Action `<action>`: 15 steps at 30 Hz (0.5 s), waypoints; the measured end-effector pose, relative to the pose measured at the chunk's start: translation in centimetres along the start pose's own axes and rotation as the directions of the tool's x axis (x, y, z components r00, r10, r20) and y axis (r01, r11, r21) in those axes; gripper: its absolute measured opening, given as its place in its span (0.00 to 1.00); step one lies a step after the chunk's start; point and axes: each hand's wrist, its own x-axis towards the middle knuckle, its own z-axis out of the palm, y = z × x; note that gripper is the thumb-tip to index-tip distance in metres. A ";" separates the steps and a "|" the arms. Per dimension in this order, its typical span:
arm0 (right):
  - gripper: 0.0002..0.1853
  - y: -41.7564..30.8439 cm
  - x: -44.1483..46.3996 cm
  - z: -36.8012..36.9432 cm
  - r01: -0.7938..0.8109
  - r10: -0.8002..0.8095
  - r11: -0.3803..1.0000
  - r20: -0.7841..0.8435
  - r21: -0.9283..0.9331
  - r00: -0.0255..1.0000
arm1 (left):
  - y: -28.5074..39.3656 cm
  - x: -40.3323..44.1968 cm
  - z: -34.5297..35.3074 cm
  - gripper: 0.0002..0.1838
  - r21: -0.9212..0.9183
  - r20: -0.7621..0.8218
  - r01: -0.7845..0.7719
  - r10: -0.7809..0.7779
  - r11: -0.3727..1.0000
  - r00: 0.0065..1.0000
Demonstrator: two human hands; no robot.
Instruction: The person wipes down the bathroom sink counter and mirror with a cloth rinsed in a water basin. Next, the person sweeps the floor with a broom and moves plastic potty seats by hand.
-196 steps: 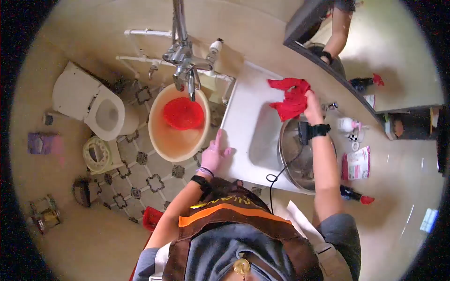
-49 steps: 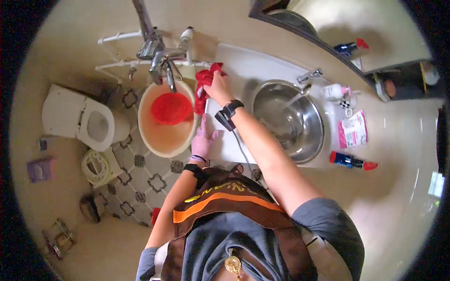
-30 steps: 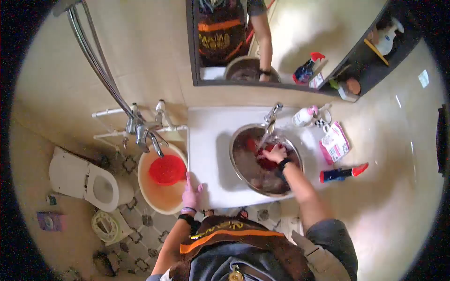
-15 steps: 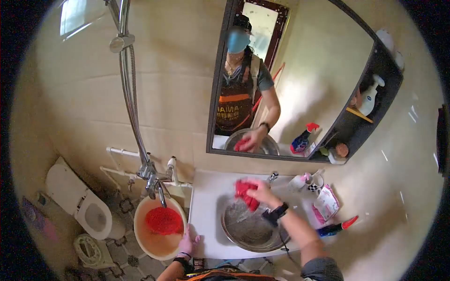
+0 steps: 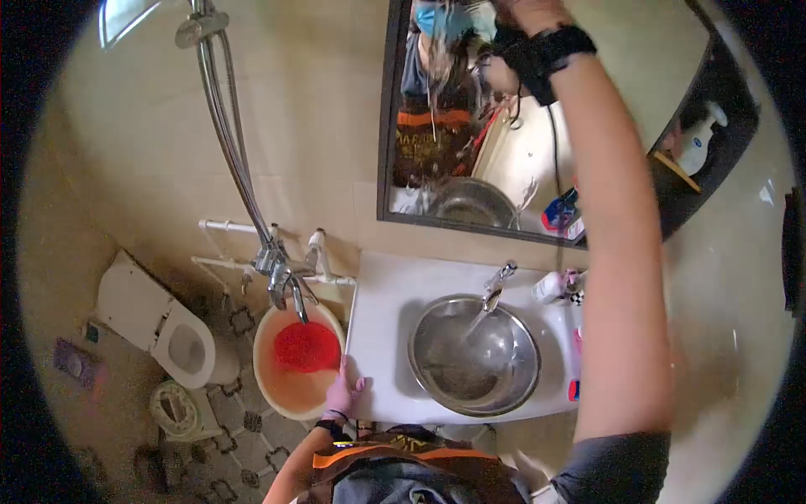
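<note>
My left hand (image 5: 342,395) rests at the left edge of the white counter (image 5: 378,336), beside the rim of a cream tub (image 5: 262,370). Its fingers are stretched out and its thumb lies apart. My right hand (image 5: 536,15) is raised in front of the mirror (image 5: 621,92) and cut off by the top of the view, its fingers hidden. No red cloth shows in it. Water streaks run down the mirror glass. Below, a metal basin (image 5: 420,378) sits on the counter, with water running into it from the tap (image 5: 494,294).
A red scoop (image 5: 306,347) lies in the tub under a shower mixer (image 5: 273,260). A toilet (image 5: 180,340) stands at the left. Bottles (image 5: 550,287) are on the counter's right side, partly behind my right arm. A spray bottle (image 5: 697,147) stands on the mirror's side shelf.
My right hand has gone up from the basin to the mirror. The red cloth it held is out of sight. Streaks have appeared on the glass. My left hand keeps its place.
</note>
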 end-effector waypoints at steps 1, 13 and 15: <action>0.22 -1.9 -1.3 -0.3 -0.003 0.003 1.000 0.030 0.022 1.000 | -0.4 0.0 0.3 0.44 -0.002 0.017 0.021 -0.021 1.000 1.000; 0.16 -14.7 -27.4 -11.7 0.049 -0.541 0.770 0.611 0.636 0.578 | -0.7 -0.2 0.9 0.44 -0.017 -0.117 -0.146 0.143 0.989 0.983; 0.15 -12.3 -24.3 -12.0 0.086 -0.633 0.716 0.592 0.693 0.498 | 0.5 -0.6 -0.1 0.44 -0.031 -0.016 -0.022 0.021 0.999 1.000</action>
